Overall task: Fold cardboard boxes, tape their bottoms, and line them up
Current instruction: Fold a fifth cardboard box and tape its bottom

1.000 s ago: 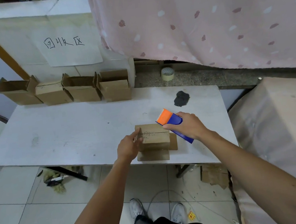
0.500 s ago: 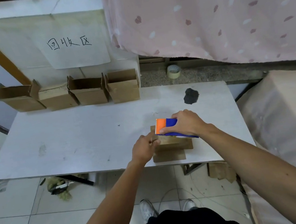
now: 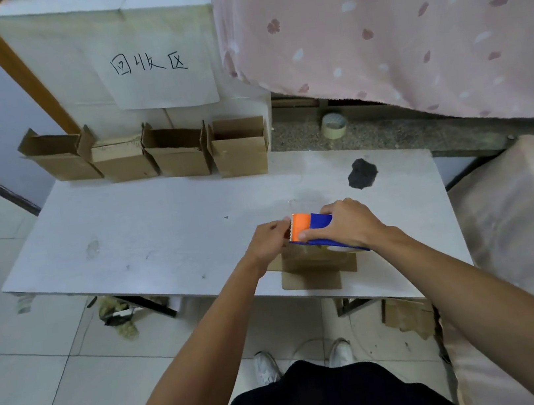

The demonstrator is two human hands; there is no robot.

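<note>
Top right: big pink curtain (image 3: 405, 25) with petal spots, hanging down to a speckled ledge (image 3: 388, 139). Tiled floor (image 3: 27, 394) down the left.

Middle of the shot: white surface (image 3: 160, 239), long side running left to right.

Back left: white blocks (image 3: 61, 42) with a handwritten paper sign (image 3: 152, 70) stuck on.

Right in front of those, along the surface's back edge: 4 boxes (image 3: 179, 158) lined up, open tops up, touching side by side.

Near the front edge, right of middle: 1 more box (image 3: 316, 264), closed face up, flaps splayed flat on the surface at the near and right sides. Well apart from the other 4.

On top of that box: right hand (image 3: 348, 224) gripping a blue and orange dispenser (image 3: 310, 225), fingers (image 3: 330, 209) curled over the top, thumb on the near side, orange toothed end pointing left.

Just left of that: left hand (image 3: 267, 240), fingers (image 3: 279, 225) curled narrow and touching the toothed end. Can't tell if there's tape pinched in there, too clear or too small to see.

Bottom of frame: 2 white shoes (image 3: 265, 365) on the floor under the near edge.

Small stuff: dark stain (image 3: 362, 173) on the surface behind the hands, and 1 tape roll (image 3: 334, 125) sitting on the ledge past the back edge.
</note>
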